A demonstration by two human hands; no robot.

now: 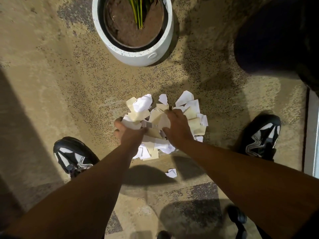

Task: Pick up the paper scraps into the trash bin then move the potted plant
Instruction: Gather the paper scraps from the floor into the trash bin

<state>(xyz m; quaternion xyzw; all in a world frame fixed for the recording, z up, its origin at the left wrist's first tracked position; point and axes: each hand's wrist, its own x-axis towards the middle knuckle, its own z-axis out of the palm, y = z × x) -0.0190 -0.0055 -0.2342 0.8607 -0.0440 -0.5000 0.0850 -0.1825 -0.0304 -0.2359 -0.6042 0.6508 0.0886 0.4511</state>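
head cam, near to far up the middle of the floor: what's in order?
Stray paper scrap → pile of paper scraps with left hand and right hand in it → potted plant.

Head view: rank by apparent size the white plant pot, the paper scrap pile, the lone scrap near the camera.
1. white plant pot, partly cropped by the top edge
2. paper scrap pile, close behind
3. lone scrap, by far the smallest

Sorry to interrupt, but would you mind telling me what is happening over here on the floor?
A person is bent over a pile of paper scraps on the carpet, gathering them with both hands. The left hand and right hand grip scraps from either side. One stray scrap lies apart, nearer the person. The potted plant stands just beyond the pile, and a dark trash bin sits at upper right.
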